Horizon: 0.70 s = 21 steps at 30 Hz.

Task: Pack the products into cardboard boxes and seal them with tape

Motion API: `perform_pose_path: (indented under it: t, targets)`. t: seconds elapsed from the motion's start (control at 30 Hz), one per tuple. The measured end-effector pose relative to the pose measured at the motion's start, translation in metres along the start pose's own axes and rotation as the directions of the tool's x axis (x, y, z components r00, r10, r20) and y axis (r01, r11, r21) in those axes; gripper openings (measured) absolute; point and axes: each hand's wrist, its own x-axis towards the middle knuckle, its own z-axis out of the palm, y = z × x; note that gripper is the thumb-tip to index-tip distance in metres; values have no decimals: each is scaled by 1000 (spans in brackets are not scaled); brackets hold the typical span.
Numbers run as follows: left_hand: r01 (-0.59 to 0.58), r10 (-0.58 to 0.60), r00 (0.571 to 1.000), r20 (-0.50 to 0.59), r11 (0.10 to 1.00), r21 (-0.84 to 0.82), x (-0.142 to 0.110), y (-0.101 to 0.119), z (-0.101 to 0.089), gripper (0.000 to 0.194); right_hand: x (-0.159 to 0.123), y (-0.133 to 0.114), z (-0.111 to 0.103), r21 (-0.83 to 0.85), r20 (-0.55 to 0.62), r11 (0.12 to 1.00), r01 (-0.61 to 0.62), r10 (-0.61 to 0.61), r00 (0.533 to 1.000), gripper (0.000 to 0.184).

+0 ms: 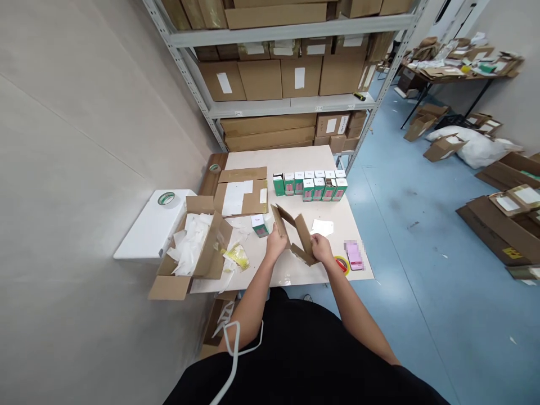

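A: Where is the little brown box?

B: It's between the two hands, at the front part of the table. The left hand pinches one side of it. The right hand pinches the other side, near a corner.

A: What could go wrong?

B: I think it could fold flat or go crooked if the hands push unevenly. Its walls look thin, and I can see pale table through the middle. Also, the single carton stands just beside the left hand, so a sideways bump could tip it. The right hand could knock the tape roll or the phone if it slid outward.

A: What's in the other boxes?

B: The big open box on the left has crumpled white paper in it. I can't tell if anything hides under there. Lots of green and white cartons stand close together behind the hands. They're too small for me to see inside.
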Motion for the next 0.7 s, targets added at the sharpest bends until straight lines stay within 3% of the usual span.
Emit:
perform_pose_path:
  t: [0.13,0.3,0.43,0.53,0.7]
  targets:
    - [-81,71,991,112,994,79,4,-27,-3,74,8,22,3,-67,-116,993,-92,84,990,23]
    - [-179,153,964,216,978,104,8,-58,-1,70,19,37,21,-56,-58,987,-152,148,987,16]
    - [-190,162,970,183,971,147,4,-75,-2,68,26,42,44,131,64,963,-236,229,971,13]
    - [-147,129,985,111,975,167,0,-83,-1,66,28,46,55,178,100,947,-268,253,962,11]
    - [-126,107,989,103,971,202,-5,-89,6,66,26,51,64,114,118,964,-240,226,967,37]
